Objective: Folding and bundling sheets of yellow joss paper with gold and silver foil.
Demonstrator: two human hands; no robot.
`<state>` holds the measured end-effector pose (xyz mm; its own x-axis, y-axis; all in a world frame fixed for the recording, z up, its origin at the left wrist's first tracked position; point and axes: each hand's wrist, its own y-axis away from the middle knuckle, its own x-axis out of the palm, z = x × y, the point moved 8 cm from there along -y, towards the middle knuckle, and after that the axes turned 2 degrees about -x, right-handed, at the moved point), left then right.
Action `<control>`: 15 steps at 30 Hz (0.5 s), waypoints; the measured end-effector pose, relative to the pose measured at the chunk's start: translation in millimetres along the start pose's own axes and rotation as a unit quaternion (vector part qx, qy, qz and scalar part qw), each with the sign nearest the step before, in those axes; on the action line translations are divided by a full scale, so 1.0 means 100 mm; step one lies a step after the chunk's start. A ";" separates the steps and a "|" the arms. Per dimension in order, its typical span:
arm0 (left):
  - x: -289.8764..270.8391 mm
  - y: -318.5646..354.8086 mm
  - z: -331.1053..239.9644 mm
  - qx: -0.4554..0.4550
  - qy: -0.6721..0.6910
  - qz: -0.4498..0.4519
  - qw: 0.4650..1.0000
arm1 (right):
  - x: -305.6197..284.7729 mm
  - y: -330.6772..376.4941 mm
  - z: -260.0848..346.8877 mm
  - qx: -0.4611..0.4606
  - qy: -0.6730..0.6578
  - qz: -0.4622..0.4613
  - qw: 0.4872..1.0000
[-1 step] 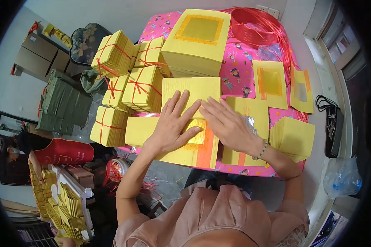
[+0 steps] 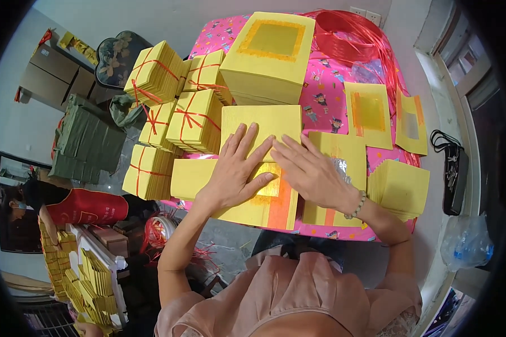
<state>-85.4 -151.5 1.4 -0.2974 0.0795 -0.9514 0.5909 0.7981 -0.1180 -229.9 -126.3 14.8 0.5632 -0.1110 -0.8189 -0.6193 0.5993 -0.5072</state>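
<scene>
My left hand point(image 2: 236, 168) lies with fingers spread on a yellow paper sheet point(image 2: 281, 118), its thumb reaching over a gold foil patch point(image 2: 267, 185) edged in orange. Close beside it, my right hand point(image 2: 315, 171) presses on the same paper with fingers stretched out and slanting up to the left. A bead bracelet circles that wrist. The fingertips of both hands nearly meet at the middle of the sheet. Below the thumb, an orange stripe point(image 2: 281, 208) runs down the paper. Partly under my right forearm lies another yellow sheet point(image 2: 320, 210) with a silver foil patch.
Bundles of yellow paper tied with red ribbon point(image 2: 194, 121) stand at the left. Behind is a tall yellow paper stack point(image 2: 261, 84); to the right, a fanned pile point(image 2: 399, 188). Red ribbon coils point(image 2: 348, 39) lie at the back. A person in a red vest point(image 2: 87, 206) works at far left.
My right hand has shifted very slightly, its fingertips a touch to the left. My left hand and the papers look unchanged.
</scene>
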 end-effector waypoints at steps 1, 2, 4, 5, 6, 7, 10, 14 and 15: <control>-0.01 0.00 0.00 -0.001 0.001 0.000 1.000 | 0.00 0.01 0.03 -0.013 -0.007 0.008 1.000; -0.02 0.00 -0.01 0.000 -0.001 0.002 1.000 | 0.00 0.02 0.06 -0.025 -0.014 0.017 0.999; -0.02 0.00 -0.01 0.000 -0.001 0.004 1.000 | 0.04 0.06 0.03 -0.024 -0.020 0.026 0.999; 0.01 0.01 -0.01 0.002 -0.005 0.004 1.000 | 0.09 0.09 0.00 -0.023 -0.030 0.034 0.999; 0.03 0.00 0.00 0.003 -0.008 0.004 1.000 | 0.11 0.12 -0.03 -0.022 -0.034 0.037 0.999; 0.05 -0.02 0.02 0.000 -0.005 0.007 1.000 | 0.14 0.14 -0.07 -0.020 -0.038 0.041 0.998; 0.00 0.02 0.00 0.008 -0.007 -0.005 1.000 | 0.16 0.16 -0.04 -0.018 -0.050 0.062 0.997; -0.04 0.07 0.03 0.041 -0.003 0.016 0.999 | 0.20 0.19 -0.07 -0.010 -0.045 0.080 0.996; -0.08 0.12 0.04 0.037 -0.002 0.016 0.999 | 0.20 0.19 -0.08 -0.007 -0.038 0.081 0.996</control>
<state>-73.3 -144.6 6.6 -0.2742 0.1019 -0.9563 0.6546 0.7482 -0.1080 -235.0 -123.7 -13.2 0.4937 0.0466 -0.8684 -0.7134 0.5928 -0.3738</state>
